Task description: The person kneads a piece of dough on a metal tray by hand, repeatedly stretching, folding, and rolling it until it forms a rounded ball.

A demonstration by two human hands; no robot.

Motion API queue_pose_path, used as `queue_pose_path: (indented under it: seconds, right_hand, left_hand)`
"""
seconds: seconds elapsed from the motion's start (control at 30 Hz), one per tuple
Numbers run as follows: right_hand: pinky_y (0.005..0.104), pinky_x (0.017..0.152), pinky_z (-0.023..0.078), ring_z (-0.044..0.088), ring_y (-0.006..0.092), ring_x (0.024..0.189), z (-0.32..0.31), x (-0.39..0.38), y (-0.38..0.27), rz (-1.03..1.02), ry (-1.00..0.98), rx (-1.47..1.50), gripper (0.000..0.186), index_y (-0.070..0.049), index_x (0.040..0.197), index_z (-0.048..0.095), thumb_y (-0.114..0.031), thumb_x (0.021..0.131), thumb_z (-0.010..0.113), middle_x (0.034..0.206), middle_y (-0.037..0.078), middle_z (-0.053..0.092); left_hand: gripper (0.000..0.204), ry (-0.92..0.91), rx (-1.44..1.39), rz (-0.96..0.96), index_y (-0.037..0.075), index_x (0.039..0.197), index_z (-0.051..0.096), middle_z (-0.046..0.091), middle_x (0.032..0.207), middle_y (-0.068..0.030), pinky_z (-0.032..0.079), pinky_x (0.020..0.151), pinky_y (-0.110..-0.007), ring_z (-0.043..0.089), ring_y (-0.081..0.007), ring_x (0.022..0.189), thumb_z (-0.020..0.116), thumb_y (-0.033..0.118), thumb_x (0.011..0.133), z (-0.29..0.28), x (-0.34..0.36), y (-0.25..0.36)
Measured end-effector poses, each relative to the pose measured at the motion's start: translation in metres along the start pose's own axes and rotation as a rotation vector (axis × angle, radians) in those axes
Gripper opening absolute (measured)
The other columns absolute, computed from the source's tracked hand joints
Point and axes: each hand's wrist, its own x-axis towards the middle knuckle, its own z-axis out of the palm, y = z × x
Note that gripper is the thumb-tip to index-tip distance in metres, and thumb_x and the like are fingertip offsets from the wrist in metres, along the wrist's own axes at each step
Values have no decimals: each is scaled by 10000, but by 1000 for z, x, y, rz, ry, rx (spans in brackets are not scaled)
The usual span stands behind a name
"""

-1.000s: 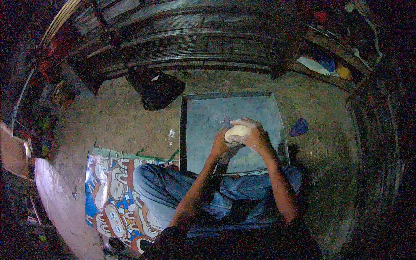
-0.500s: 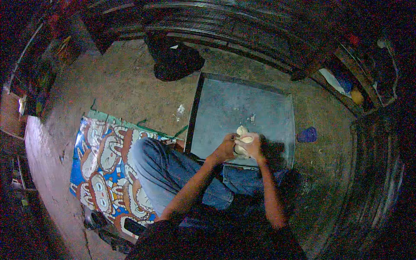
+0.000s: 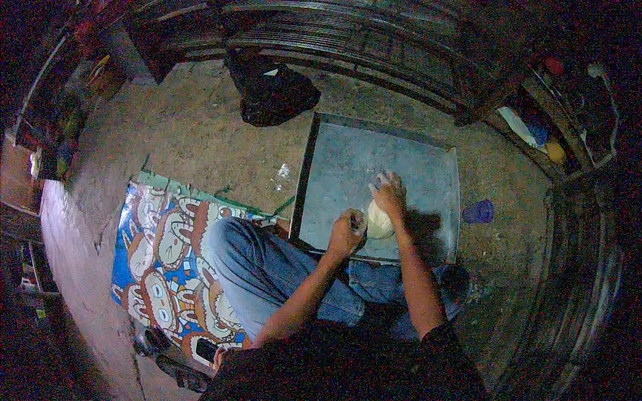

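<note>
The left hand (image 3: 348, 234) curls beside the dough (image 3: 380, 223), grip unclear, while the right hand (image 3: 390, 195) covers its far end, fingers spread.

The right hand (image 3: 389, 194) is covering the far part of the dough (image 3: 380, 222), and the right forearm (image 3: 420, 284) is hiding some of the tray (image 3: 338, 160). Curled fingers are concealing the left hand (image 3: 348, 232)'s palm. Jeans (image 3: 257, 271) are overlapping the mat (image 3: 170, 234); the bottom edge is cutting off the shirt (image 3: 348, 367).
</note>
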Motion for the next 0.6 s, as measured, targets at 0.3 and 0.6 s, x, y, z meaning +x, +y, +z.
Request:
queue_pose_path:
  seconds: [0.3, 0.6]
  right_hand:
    - [668, 1033, 308, 388, 429, 1328, 35, 18, 12, -42, 67, -143, 569, -81, 1284, 572, -380, 804, 637, 1437, 168, 460]
    - [457, 1059, 396, 525, 395, 1216, 25, 12, 36, 240, 337, 448, 446, -56, 1314, 555, -344, 979, 489, 1322, 195, 575]
  left_hand:
    - [646, -107, 249, 202, -55, 1279, 439, 510, 1260, -271, 438, 1022, -460, 515, -425, 1191, 764, 239, 804, -11, -7, 39]
    - [845, -227, 747, 633, -13, 1482, 317, 296, 1550, -226, 173, 1198, -491, 253, -377, 1454, 712, 318, 813, 25, -3, 23]
